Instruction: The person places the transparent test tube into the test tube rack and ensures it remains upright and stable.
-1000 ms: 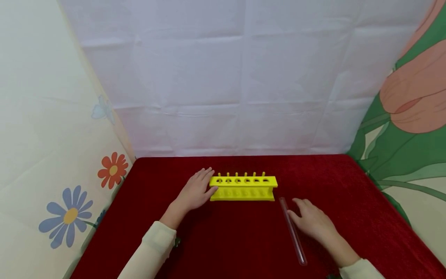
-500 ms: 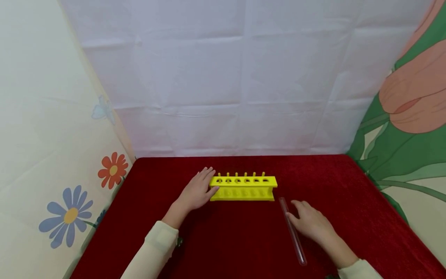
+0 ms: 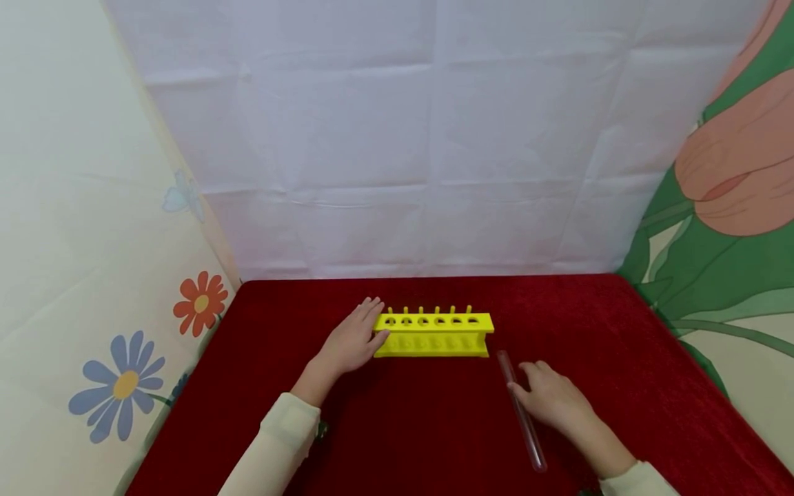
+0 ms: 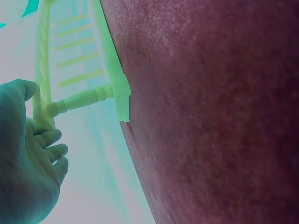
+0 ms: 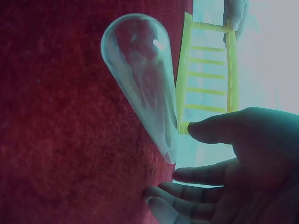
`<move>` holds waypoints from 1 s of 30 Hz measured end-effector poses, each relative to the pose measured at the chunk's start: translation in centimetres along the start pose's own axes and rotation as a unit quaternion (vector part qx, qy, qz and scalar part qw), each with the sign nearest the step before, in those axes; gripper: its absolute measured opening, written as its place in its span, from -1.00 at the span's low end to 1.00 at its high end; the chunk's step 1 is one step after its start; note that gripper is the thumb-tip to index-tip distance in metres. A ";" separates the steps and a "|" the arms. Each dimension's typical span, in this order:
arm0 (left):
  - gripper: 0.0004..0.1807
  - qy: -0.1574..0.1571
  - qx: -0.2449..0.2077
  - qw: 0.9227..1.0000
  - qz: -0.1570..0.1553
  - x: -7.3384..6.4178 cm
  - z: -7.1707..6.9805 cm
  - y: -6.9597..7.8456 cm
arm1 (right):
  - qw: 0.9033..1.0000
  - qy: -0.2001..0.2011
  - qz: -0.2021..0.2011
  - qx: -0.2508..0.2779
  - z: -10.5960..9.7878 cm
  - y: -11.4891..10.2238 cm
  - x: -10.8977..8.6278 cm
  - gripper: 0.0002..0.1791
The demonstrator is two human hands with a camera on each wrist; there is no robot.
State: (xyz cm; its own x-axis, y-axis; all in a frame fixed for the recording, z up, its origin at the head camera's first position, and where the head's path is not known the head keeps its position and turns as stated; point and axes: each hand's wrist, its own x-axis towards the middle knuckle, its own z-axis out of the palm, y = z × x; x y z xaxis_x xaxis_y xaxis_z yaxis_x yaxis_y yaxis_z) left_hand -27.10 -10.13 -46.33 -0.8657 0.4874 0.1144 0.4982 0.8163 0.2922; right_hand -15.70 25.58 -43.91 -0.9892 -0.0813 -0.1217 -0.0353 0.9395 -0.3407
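Note:
My left hand [image 3: 350, 342] grips the left end of a yellow test tube rack [image 3: 434, 329], with the thumb in front. In the left wrist view, the thumb and fingers of that hand [image 4: 23, 163] pinch the rack's upper plate from both sides. The rack stands upright, its row of holes holding nothing. A clear test tube [image 3: 525, 424] lies on the cloth to the right of the rack, its rounded end toward me. Close beside the tube is my right hand [image 3: 554, 397], thumb and fingers spread apart; the thumb tip overlaps the tube in the head view.
A dark red velvet cloth [image 3: 409, 427] covers the table. A creased white sheet [image 3: 397, 138] hangs behind it. Flower-printed cloths stand along the left side [image 3: 62, 262] and the right side [image 3: 713, 275].
My right hand has drifted slightly toward me along the tube. The left forearm has shifted a little to the right while that hand keeps its hold. Rack and tube have stayed put.

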 end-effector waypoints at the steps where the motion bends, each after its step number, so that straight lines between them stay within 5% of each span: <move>1: -0.27 -0.002 0.002 1.000 0.000 0.0 0.0 0.0 | 1.000 -0.005 0.004 0.001 0.0 0.0 0.0 -0.47; 14: -0.27 -0.005 0.010 1.000 -0.002 0.2 -0.1 0.7 | 0.997 -0.060 0.033 0.022 -0.1 -0.8 0.1 -0.59; 30: -0.27 -0.013 0.014 1.000 -0.016 0.3 0.2 1.3 | 0.998 -0.053 0.033 0.019 0.5 -1.5 0.4 -0.68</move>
State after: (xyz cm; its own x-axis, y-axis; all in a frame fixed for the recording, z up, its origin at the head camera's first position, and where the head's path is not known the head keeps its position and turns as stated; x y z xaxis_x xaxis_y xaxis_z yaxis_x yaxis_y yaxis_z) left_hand -26.74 -8.85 -46.09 -0.8798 0.4683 0.0811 0.4717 0.8396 0.2695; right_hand -16.01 24.01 -43.92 -0.9687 -0.0563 -0.2419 0.0370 0.9305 -0.3645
